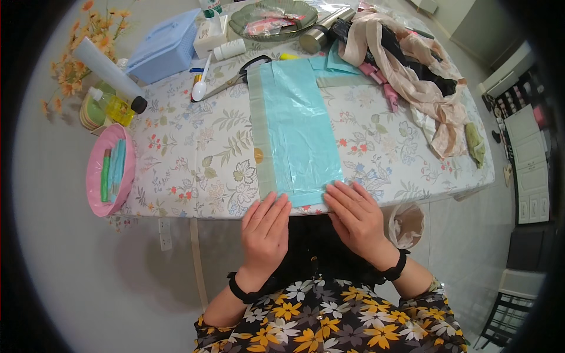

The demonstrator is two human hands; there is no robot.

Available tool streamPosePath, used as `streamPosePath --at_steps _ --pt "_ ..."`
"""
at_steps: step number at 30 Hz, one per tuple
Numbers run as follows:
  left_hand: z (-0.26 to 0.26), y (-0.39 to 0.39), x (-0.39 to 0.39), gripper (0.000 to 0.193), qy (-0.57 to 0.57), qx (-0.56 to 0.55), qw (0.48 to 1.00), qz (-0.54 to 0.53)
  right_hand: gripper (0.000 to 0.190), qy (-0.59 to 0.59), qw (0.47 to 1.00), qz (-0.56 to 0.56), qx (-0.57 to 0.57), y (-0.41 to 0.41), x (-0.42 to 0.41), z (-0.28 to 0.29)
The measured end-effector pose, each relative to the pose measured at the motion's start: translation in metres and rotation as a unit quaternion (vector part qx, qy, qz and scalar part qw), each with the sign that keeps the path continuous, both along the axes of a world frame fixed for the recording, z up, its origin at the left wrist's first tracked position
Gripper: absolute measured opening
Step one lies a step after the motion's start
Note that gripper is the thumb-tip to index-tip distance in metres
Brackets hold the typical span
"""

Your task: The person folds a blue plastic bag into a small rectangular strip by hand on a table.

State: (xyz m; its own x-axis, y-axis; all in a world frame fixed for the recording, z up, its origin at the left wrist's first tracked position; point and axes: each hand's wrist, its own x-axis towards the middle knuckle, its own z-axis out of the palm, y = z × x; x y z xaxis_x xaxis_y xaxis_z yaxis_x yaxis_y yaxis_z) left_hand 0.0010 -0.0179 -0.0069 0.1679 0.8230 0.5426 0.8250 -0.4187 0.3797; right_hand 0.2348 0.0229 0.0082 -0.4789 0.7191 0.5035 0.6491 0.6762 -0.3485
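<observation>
A long folded piece of turquoise plastic film (298,123) lies flat on the floral tablecloth (212,145), its near end at the table's front edge. Down its left side runs a grey-green band with a round yellowish mark. My left hand (267,231) rests palm down with fingers stretched over the near left corner. At the near right corner, my right hand (356,218) lies flat on the film, its fingertips angled inward. Neither hand visibly grasps anything. A narrow fold shows along the near end between the hands. Beyond the far end, more turquoise film (340,70) lies partly under pink fabric.
Scissors (236,81) and a white spoon (200,88) lie beyond the film. A pink basket (95,194) with folded turquoise pieces stands left. Crumpled pink fabric (410,75), a steel flask (315,37) and a glass bowl (236,20) sit farther back. A waste bin (421,225) stands below right.
</observation>
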Motion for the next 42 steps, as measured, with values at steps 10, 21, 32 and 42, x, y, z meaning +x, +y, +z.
streamPosePath --at_steps 10,21,32,42 --pt "0.008 0.002 0.0 0.023 -0.091 0.041 0.995 0.002 0.034 0.059 0.997 0.014 0.049 0.003 0.012 -0.001" --pt "0.021 0.019 -0.001 0.018 -0.095 0.019 0.994 0.045 0.023 0.081 0.996 -0.023 -0.024 0.024 0.001 0.018" --pt "0.021 0.014 0.015 0.031 -0.021 -0.002 0.999 -0.035 0.044 0.037 0.998 0.042 0.014 0.01 -0.023 0.006" --pt "0.004 0.002 0.005 0.033 -0.004 -0.004 1.0 -0.018 0.046 0.017 0.999 0.037 0.004 0.001 -0.009 -0.001"
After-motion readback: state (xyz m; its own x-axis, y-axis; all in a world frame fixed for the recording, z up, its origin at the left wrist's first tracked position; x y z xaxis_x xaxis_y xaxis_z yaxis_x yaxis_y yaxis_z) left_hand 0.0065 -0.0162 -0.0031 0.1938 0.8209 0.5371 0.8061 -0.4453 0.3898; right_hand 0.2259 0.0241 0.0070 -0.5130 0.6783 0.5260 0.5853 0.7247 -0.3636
